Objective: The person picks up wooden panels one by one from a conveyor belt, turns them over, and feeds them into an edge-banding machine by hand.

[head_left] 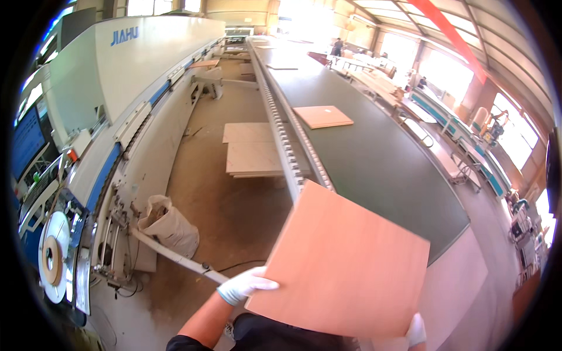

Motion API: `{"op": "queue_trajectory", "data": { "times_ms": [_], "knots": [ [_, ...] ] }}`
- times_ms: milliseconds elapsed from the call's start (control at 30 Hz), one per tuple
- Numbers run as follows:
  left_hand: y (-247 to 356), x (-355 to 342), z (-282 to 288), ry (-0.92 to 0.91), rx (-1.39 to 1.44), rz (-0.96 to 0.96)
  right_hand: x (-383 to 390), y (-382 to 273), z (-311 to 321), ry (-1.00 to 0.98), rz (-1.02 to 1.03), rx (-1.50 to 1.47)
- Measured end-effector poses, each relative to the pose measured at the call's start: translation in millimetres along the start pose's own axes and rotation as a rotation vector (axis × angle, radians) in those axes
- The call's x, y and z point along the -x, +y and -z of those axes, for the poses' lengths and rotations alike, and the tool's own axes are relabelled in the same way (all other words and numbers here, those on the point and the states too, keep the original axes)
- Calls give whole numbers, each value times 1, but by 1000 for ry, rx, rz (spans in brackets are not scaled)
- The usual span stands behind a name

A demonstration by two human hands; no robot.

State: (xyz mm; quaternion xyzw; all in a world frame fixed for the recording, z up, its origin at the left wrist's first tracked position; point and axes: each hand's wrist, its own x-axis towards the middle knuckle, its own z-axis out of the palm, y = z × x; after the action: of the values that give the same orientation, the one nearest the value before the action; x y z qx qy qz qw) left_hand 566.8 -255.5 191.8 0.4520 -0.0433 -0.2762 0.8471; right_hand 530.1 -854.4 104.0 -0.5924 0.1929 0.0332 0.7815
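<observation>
A person's gloved left hand (246,285) and right hand (416,331) each clasp an edge of a reddish wooden panel (342,266), held tilted beside a long green conveyor belt (374,158), where a slack grip might drop it onto the dusty floor (234,205).

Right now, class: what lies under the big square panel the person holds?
Under the panel show the dark conveyor belt's end, pale boards and brown floor. Anything directly beneath is covered.
</observation>
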Motion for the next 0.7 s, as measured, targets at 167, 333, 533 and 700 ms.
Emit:
{"op": "queue_trajectory", "data": {
  "times_ms": [167, 333, 533, 700],
  "knots": [
    [-46, 106, 61, 459, 106, -176, -92, -8, -123, -256, 8, 142],
    [-145, 225, 72, 1229, 126, -271, -89, 25, -310, -471, -49, 366],
    [-277, 345, 25, 2130, 23, -361, -63, 142, -434, -756, -241, 369],
    [-313, 419, 2, 2353, 150, -431, -10, 210, -519, -983, -208, 582]
  ]
}}
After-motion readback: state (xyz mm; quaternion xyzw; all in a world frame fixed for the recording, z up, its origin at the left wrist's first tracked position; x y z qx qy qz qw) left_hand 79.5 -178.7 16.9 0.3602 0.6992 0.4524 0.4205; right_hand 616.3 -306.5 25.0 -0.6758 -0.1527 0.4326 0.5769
